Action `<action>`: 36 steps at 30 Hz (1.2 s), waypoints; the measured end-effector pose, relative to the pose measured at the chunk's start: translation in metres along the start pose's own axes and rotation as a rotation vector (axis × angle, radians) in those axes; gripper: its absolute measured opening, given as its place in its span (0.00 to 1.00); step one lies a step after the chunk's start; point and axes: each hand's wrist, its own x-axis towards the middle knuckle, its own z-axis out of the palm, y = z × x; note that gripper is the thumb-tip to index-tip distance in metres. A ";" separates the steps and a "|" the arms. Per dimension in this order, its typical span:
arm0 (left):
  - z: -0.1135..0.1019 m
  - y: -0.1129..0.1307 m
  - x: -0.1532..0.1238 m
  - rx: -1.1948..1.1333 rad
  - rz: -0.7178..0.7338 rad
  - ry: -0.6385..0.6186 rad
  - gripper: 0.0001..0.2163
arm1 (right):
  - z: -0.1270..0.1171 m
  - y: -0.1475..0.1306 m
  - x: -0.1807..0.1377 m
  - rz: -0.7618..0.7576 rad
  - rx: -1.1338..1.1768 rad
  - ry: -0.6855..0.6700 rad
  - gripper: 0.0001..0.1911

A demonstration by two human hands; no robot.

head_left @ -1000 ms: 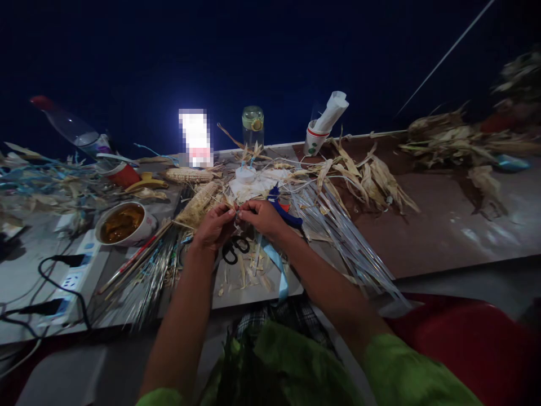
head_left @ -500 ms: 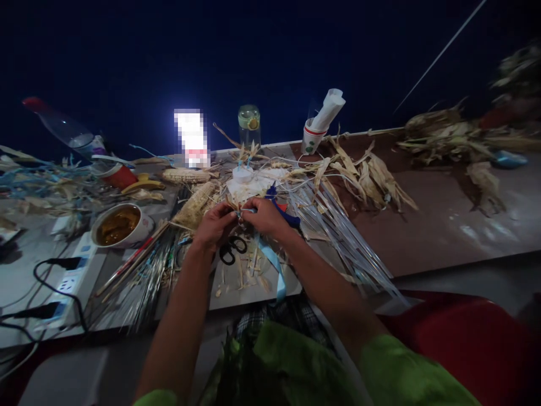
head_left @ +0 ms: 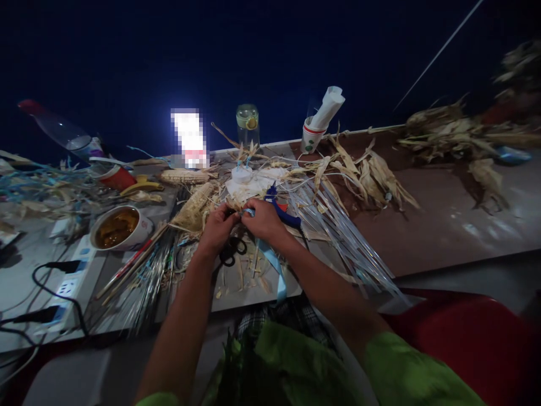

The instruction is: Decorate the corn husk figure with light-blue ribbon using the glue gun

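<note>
My left hand (head_left: 217, 228) and my right hand (head_left: 264, 219) meet fingertip to fingertip over the table, both pinched closed on a small piece of dry corn husk bound with a light blue ribbon (head_left: 274, 268). The ribbon's tail trails down from under my right hand toward the table's front edge. Black-handled scissors (head_left: 230, 251) lie just beneath my hands among husk scraps. A blue glue gun (head_left: 282, 210) rests right behind my right hand. What exactly sits between the fingertips is too small to make out.
A bowl of brown liquid (head_left: 117, 227) stands at left beside chopsticks (head_left: 129, 265), a power strip (head_left: 63, 282) and cables. Clear glue sticks (head_left: 338, 237) fan out to the right. Corn husks (head_left: 363, 172), cobs (head_left: 186, 176), a jar (head_left: 247, 124), a paper cup (head_left: 311, 138) and a bright lamp (head_left: 189, 138) line the back.
Both hands have stayed together, shifting slightly up and closer to the white pile. The fingers keep working at the blue ribbon.
</note>
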 end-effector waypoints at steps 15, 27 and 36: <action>-0.010 -0.002 0.002 -0.207 -0.028 0.059 0.11 | 0.012 0.004 -0.012 -0.317 -0.112 0.142 0.08; -0.003 0.007 -0.004 -0.337 -0.119 -0.052 0.16 | 0.014 0.001 -0.003 0.009 0.513 -0.034 0.07; -0.011 0.003 -0.001 -0.267 -0.192 0.036 0.12 | 0.021 0.014 0.005 0.122 0.638 -0.075 0.09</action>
